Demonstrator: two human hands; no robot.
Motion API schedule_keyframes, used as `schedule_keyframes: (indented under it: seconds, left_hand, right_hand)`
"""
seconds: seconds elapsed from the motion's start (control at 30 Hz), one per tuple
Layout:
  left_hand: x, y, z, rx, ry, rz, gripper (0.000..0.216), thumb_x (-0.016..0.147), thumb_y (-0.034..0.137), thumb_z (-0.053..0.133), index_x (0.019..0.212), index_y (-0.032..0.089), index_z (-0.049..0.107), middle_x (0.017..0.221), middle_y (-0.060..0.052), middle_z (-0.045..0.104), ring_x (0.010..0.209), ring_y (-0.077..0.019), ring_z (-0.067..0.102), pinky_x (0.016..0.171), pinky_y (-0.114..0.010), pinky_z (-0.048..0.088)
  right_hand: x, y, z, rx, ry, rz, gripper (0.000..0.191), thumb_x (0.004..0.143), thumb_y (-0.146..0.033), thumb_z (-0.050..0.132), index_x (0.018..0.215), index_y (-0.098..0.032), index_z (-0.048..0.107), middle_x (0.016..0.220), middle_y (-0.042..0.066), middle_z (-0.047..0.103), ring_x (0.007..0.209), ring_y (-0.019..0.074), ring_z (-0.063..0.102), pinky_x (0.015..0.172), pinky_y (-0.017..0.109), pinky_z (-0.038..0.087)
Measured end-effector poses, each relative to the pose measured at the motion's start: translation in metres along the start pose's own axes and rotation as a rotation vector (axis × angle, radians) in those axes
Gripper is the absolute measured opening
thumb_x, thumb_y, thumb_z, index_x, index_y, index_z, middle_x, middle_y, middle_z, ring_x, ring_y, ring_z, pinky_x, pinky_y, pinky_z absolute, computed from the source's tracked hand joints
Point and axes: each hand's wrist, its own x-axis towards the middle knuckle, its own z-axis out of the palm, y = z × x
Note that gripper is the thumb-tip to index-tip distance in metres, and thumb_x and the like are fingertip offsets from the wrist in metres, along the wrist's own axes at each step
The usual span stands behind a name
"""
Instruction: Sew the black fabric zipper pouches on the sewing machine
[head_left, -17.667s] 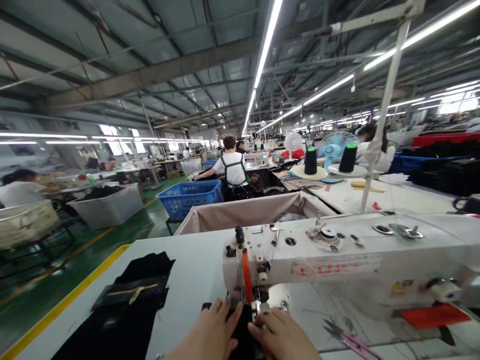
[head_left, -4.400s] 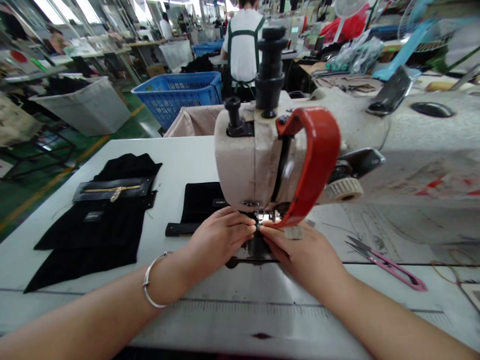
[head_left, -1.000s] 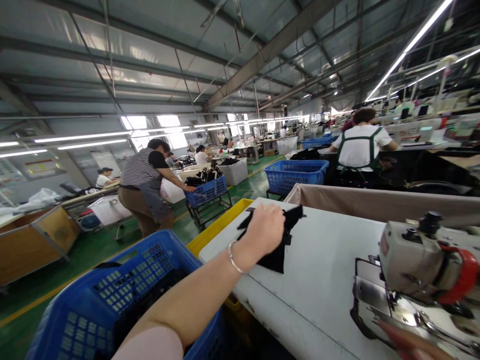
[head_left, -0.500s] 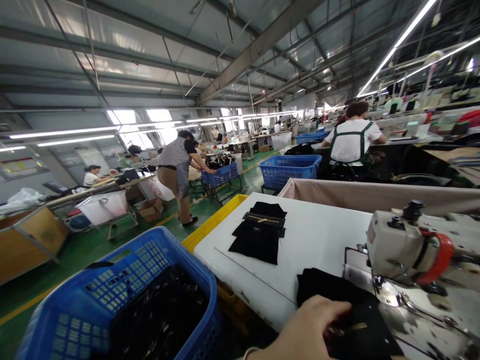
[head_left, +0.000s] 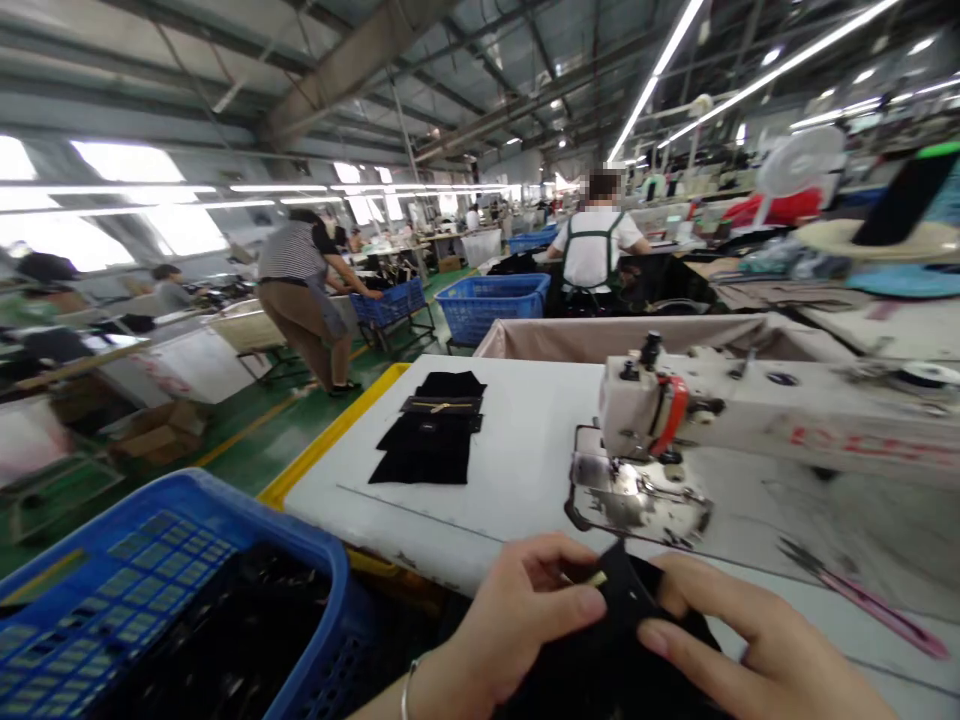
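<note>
My left hand (head_left: 517,620) and my right hand (head_left: 757,650) both grip a black fabric piece (head_left: 611,650) with a gold zipper, held low at the near edge of the white table (head_left: 525,460). Fingers of both hands pinch its top edge. The white sewing machine (head_left: 652,410) with its red guard stands just beyond the hands. A stack of black zippered pieces (head_left: 435,430) lies on the table's left part.
A blue basket (head_left: 135,590) of black pieces sits at my lower left. Pink-handled snips (head_left: 862,595) lie at the right. A beige cloth bin (head_left: 600,338) is behind the table. A striped-shirted person (head_left: 300,290) bends over a cart, and another person (head_left: 596,250) sits ahead.
My left hand left the stack on the table and came back to a new black piece. Now my right hand has joined it, and the view has swung right toward the machine.
</note>
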Motion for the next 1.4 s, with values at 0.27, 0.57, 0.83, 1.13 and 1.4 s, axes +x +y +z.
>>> schedule_keyframes:
  seconds: [0.27, 0.57, 0.83, 1.13, 1.4]
  left_hand:
    - [0.003, 0.006, -0.002, 0.362, 0.102, 0.130, 0.031, 0.076, 0.029, 0.078, 0.105, 0.018, 0.074, 0.103, -0.009, 0.071, 0.096, -0.0244, 0.067, 0.089, -0.033, 0.054]
    - [0.000, -0.004, -0.001, 0.494, 0.241, 0.149, 0.026, 0.077, 0.027, 0.076, 0.102, 0.018, 0.075, 0.098, -0.007, 0.073, 0.093, -0.0237, 0.068, 0.088, -0.031, 0.055]
    - [0.004, -0.002, -0.007, 0.126, 0.303, 0.026, 0.039, 0.070, 0.031, 0.084, 0.104, 0.015, 0.073, 0.100, -0.010, 0.073, 0.098, -0.0253, 0.067, 0.085, -0.031, 0.054]
    - [0.004, 0.005, 0.004, -0.044, 0.318, -0.010, 0.030, 0.062, 0.024, 0.088, 0.086, 0.015, 0.073, 0.083, -0.003, 0.069, 0.078, -0.0136, 0.062, 0.075, -0.022, 0.050]
    - [0.002, 0.000, 0.002, -0.022, 0.328, -0.022, 0.030, 0.063, 0.026, 0.087, 0.088, 0.016, 0.073, 0.088, -0.004, 0.070, 0.084, -0.0169, 0.063, 0.079, -0.026, 0.051]
  right_hand:
    - [0.000, -0.033, -0.005, 0.037, 0.114, 0.091, 0.021, 0.083, -0.019, 0.065, 0.069, -0.020, 0.049, 0.086, -0.003, 0.063, 0.082, 0.0141, 0.058, 0.072, 0.026, 0.042]
    - [-0.001, -0.037, -0.009, -0.147, 0.124, 0.025, 0.022, 0.085, -0.024, 0.067, 0.069, -0.020, 0.053, 0.076, -0.002, 0.060, 0.074, 0.0151, 0.056, 0.065, 0.028, 0.040]
    - [-0.007, -0.021, -0.028, -0.019, 0.183, 0.000, 0.010, 0.086, -0.033, 0.067, 0.080, -0.026, 0.068, 0.105, 0.001, 0.067, 0.100, 0.0189, 0.061, 0.090, 0.030, 0.047]
    - [-0.013, -0.020, -0.015, 0.161, 0.229, 0.121, 0.016, 0.084, -0.034, 0.066, 0.072, -0.024, 0.064, 0.093, -0.003, 0.069, 0.086, 0.0155, 0.064, 0.080, 0.026, 0.048]
    - [-0.011, -0.018, -0.013, 0.162, 0.259, 0.163, 0.016, 0.082, -0.031, 0.063, 0.071, -0.022, 0.055, 0.085, -0.001, 0.066, 0.080, 0.0159, 0.061, 0.075, 0.027, 0.048]
